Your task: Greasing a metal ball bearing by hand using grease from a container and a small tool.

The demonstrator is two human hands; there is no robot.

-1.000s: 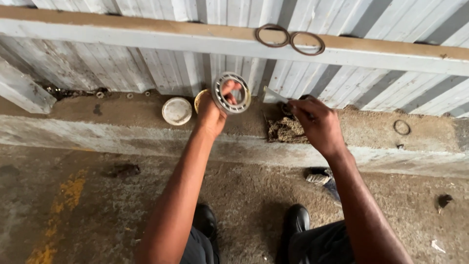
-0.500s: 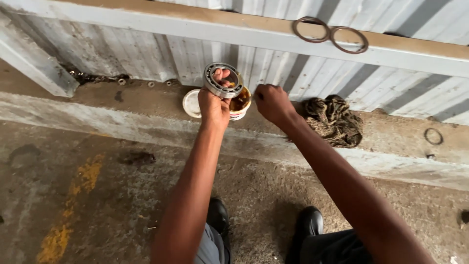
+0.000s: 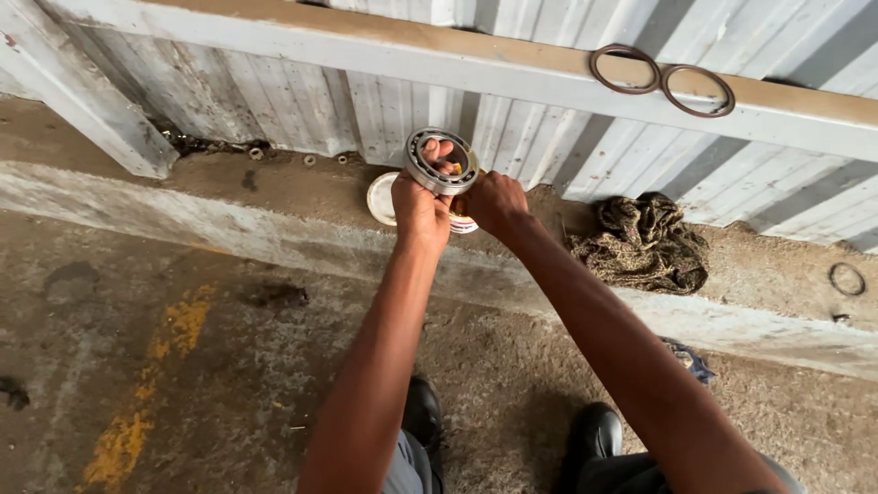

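We are holding the bearing (image 3: 442, 160) up in our left hand (image 3: 419, 203), fingers clenched round its lower rim and the thumb hooked through its bore, while our right hand (image 3: 494, 203) is now closing in just beside the bearing, where a second ago it was resting well off to the right of the bearing by the rag (image 3: 643, 240). That hand has come across and is now touching the bearing's right edge, its fingers curled; whether it is pinching the ring itself or dipping into the tub (image 3: 462, 220) directly beneath the bearing we cannot tell, since the knuckles are hiding the fingertips. We are reading the move as both hands now working on the bearing together, with the rag left behind. The bearing is sitting upright and tilted toward us, above the ledge (image 3: 274, 197) rather than on it, its steel outer ring and its row of rollers showing. Just left of the bearing and lower, a white lid (image 3: 381, 198) is lying flat on the ledge, partly behind our left wrist. Up and to the right of the bearing, two thin rings (image 3: 662, 82) are lying side by side on the rail (image 3: 366, 50), touching each other. Far right of the bearing, another small ring (image 3: 847, 279) is lying on the ledge. Below the bearing, our shoes (image 3: 594, 430) are standing on the floor (image 3: 183, 366).
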